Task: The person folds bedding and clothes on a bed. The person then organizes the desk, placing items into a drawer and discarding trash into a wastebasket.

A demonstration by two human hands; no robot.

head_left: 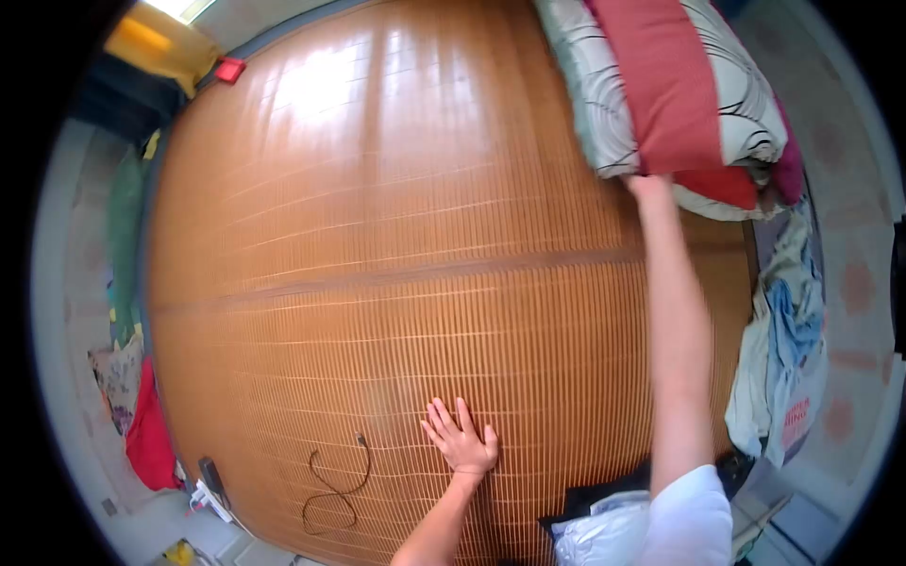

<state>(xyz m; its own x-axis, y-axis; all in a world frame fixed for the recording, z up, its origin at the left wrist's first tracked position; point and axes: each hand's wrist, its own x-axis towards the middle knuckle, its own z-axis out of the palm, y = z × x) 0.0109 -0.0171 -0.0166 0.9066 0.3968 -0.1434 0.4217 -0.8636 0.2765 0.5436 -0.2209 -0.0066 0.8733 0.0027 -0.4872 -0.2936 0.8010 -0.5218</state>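
My left hand lies flat on the brown bamboo mat, its fingers spread and nothing in it. At the far right my arm stretches out to a folded quilt, white with black curved lines and a broad red band. My right hand grips the quilt's near edge, and the quilt hides most of its fingers. Under that edge shows more bedding, red and white. A thin dark cable lies curled on the mat, left of my left hand.
Rumpled clothes and a white printed bag lie along the right edge. Near my right sleeve is a silvery plastic package. Red cloth and a power strip are at left. A red box sits at the far left corner.
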